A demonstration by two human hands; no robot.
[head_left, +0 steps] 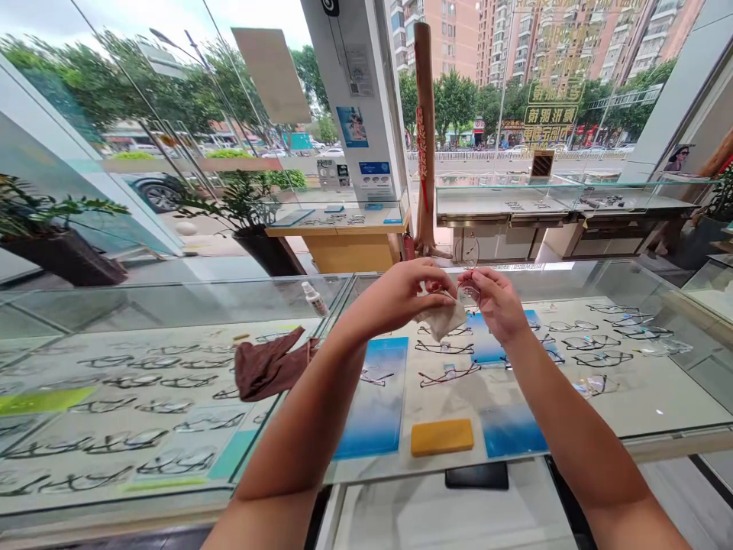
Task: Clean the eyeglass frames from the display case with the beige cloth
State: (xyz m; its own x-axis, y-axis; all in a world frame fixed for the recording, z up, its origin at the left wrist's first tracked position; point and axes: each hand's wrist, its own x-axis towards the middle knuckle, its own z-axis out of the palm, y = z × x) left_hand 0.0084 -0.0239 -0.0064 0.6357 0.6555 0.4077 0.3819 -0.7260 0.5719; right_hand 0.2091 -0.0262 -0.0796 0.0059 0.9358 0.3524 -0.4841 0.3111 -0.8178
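Observation:
Above the glass display counter (452, 470), my right hand (502, 304) pinches a pair of thin-rimmed round eyeglasses (469, 298) near the bridge. The eyeglasses are turned on end, one lens above my fingers and the other below. My left hand (413, 294) is closed on a whitish cleaning cloth (442, 318), which hangs under its fingers right beside the lower lens. Whether the cloth touches that lens I cannot tell. My left forearm crosses in front of part of the counter.
On the counter to the left lie a crumpled brown cloth (269, 367) and a white spray bottle (314, 299). A yellow eyeglass case (442, 437) sits near the front edge. Several spectacle frames (450, 374) show beneath the glass. A dark flat object (476, 476) lies below.

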